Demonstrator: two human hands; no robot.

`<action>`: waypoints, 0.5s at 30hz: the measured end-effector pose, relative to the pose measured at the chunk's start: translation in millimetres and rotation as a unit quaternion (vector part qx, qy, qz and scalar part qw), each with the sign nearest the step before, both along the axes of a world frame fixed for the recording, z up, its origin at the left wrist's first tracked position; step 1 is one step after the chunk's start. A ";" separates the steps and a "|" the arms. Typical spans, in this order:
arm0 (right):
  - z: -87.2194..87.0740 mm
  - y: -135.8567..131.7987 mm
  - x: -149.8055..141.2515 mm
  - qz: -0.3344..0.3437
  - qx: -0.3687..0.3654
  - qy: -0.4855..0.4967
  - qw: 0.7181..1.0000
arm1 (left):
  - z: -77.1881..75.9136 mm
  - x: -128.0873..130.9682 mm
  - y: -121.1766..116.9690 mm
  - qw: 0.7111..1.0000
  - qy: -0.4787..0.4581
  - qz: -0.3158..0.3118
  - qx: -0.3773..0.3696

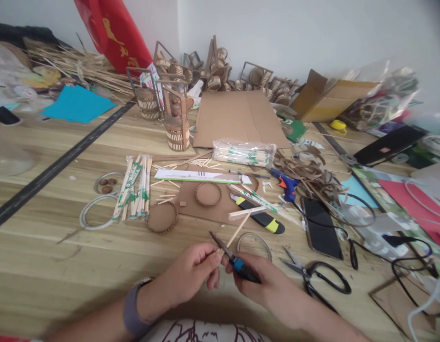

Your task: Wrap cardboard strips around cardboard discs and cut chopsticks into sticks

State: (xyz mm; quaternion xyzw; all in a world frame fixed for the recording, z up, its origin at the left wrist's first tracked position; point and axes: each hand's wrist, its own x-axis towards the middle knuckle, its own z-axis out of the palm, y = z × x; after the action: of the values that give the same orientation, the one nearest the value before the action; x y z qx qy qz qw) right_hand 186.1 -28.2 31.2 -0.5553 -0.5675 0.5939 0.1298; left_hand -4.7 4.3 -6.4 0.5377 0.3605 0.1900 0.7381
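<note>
My left hand [199,267] pinches one end of a thin wooden chopstick [239,232], which slants up and to the right. In my right hand [264,287] is a pair of pliers [244,269] with blue and black handles. Their dark jaws cross the stick close to my left fingertips; whether they are pressed together cannot be seen. Just beyond the hands lies a metal ring [255,236]. Black-handled scissors [308,273] rest to the right of my right hand. A yellow and black utility knife [264,219] lies past the stick.
Wrapped chopsticks [136,190], woven rings [162,217] and a white strip [201,176] lie ahead. A blue glue gun [286,184] and a phone [321,228] are at right. Small lidded baskets [177,128] stand farther back beside a cardboard sheet [237,116].
</note>
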 end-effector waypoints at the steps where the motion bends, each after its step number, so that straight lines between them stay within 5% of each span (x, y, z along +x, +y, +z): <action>1: 1.3 0.8 0.4 0.000 -0.011 0.016 1.000 | 1.0 0.5 -0.1 1.000 0.004 0.006 -0.005; 9: -2.1 -0.2 7.4 -0.054 -0.135 0.108 0.983 | 4.8 3.4 -2.0 0.998 -0.013 0.029 -0.053; 15: -5.3 -1.7 7.8 -0.043 -0.122 0.091 0.987 | 3.0 2.3 -2.0 0.999 -0.002 0.025 -0.030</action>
State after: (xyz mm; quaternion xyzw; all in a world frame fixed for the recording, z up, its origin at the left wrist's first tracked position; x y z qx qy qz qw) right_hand 193.9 -29.9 25.9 -0.5348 -0.4517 0.7007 0.1377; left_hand -2.4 2.3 -3.4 0.5058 0.3774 0.1984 0.7499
